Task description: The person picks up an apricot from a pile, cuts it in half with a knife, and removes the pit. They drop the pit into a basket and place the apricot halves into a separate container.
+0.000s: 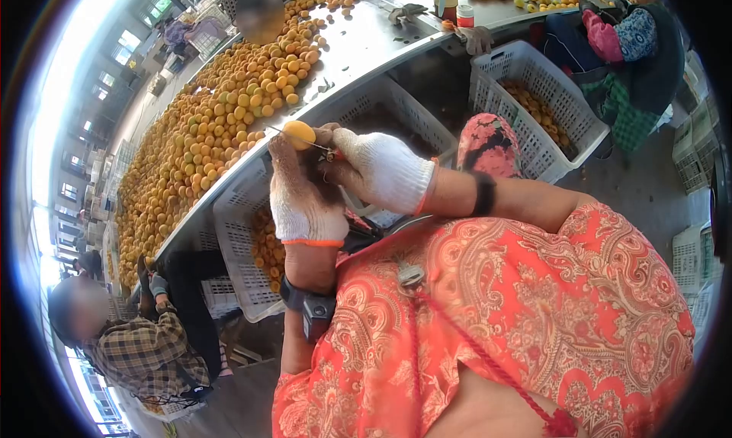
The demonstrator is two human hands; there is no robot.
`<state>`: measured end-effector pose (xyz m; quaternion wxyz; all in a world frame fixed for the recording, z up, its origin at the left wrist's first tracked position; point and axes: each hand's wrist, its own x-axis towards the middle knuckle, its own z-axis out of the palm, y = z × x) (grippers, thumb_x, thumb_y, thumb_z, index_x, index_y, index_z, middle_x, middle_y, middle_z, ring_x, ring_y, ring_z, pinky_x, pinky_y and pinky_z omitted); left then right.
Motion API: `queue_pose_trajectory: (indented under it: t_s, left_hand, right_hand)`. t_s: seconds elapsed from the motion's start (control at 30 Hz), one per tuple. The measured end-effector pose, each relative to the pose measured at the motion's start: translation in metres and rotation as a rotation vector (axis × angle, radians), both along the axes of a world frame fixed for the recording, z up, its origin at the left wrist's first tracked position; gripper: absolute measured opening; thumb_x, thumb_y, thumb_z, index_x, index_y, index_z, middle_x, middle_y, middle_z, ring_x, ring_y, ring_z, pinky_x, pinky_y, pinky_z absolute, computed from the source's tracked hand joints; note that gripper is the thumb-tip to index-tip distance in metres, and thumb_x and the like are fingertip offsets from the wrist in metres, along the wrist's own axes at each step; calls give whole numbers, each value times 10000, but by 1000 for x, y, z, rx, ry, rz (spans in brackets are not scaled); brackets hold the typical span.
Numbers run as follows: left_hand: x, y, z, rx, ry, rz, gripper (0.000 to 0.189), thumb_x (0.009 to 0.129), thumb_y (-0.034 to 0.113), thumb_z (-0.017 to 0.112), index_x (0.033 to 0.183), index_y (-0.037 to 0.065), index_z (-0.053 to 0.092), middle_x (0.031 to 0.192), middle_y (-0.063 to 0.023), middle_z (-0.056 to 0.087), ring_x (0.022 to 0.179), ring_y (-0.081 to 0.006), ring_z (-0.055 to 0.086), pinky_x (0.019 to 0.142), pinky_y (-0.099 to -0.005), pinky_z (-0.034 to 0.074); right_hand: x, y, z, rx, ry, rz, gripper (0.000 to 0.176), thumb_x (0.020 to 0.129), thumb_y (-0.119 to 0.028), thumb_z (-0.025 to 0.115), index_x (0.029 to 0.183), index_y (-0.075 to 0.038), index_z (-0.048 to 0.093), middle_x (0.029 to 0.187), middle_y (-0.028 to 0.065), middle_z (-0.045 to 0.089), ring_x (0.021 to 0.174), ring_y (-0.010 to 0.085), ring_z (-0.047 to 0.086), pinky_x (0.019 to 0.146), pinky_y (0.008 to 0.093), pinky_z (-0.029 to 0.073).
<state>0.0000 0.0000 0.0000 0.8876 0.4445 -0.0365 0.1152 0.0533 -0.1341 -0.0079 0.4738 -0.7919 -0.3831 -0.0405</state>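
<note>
My left hand (303,198), in a soiled white glove with an orange cuff edge, is closed around an orange-yellow apricot (298,135). From the right, my right hand (385,170), gloved alike, comes up close beside the fruit with its fingers curled. It grips a thin metal tool (329,153), whose slender shaft runs across the apricot. Both hands meet in front of the sorting table (354,45), where many apricots (229,118) lie heaped to the left.
Below the table edge stand white plastic crates (242,270) with fruit in them. Another crate (526,95) holds apricot pieces at the right. One person in a checked shirt (145,350) sits at left; another (625,49) is at right. A jar (444,0) stands on the table.
</note>
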Motion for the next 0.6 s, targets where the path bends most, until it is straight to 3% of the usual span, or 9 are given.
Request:
queue_pose_trajectory:
  t_s: [0.07,0.2,0.3,0.37,0.43,0.5,0.53,0.57,0.6]
  left_hand:
    - [0,3,0,89,-3,117,509,1017,454,514,1254,6,556,1213,-161,611,1150,-258,555,1030,-396,426]
    - [7,4,-1,182,-56,164,447,1015,402,545,1189,-7,592,1135,-138,647,1059,-237,590,959,-384,466]
    - [6,-4,-3,-14,-24,148,427,999,409,574,1162,16,600,1117,-126,648,1039,-232,595,924,-364,489]
    - [7,-4,-3,-295,129,-19,367,1006,404,555,1143,70,625,1132,-108,664,1065,-252,601,960,-411,479]
    - [16,-3,-12,-424,249,60,373,974,446,589,1103,99,638,1005,-81,692,923,-244,649,867,-397,536]
    - [23,15,-25,-225,280,-59,389,971,453,595,1087,85,640,974,-84,693,829,-204,668,733,-318,564]
    - [26,15,-47,164,41,226,373,976,426,603,1080,70,640,986,-88,686,833,-182,667,733,-306,560]
    - [17,3,-26,-80,10,172,315,983,357,619,1089,61,638,1003,-80,676,850,-161,654,739,-296,548]
    - [21,3,-23,-27,-36,278,222,985,254,626,1094,61,638,1012,-68,668,871,-143,637,751,-283,532]
  right_hand:
    - [-2,-2,5,24,36,50,355,944,-314,585,1118,-5,562,892,227,688,842,413,677,714,477,546]
    - [2,0,1,-49,99,30,348,942,-307,588,1103,2,568,880,227,685,857,410,677,719,472,543]
    - [5,0,-9,-8,-12,8,275,936,-233,604,1107,-21,563,832,219,671,779,416,666,640,461,532]
    - [6,-1,-8,-51,-100,-4,315,949,-263,579,1098,11,538,826,235,672,701,387,675,584,465,529]
    - [7,-1,-12,-95,-66,-3,324,950,-234,579,1150,16,529,818,226,675,663,371,675,549,463,521]
    - [9,4,-16,100,16,59,279,952,-181,583,1175,-15,556,836,198,691,738,368,702,602,416,557]
    - [4,5,-13,178,141,99,242,957,-139,584,1165,-15,569,835,196,685,757,324,715,627,380,567]
    - [7,3,-17,136,97,105,236,963,-106,578,1175,-4,573,877,188,691,804,242,713,673,350,570]
    - [6,1,-11,133,242,156,211,977,-88,556,1161,13,574,928,148,699,854,178,685,705,335,564]
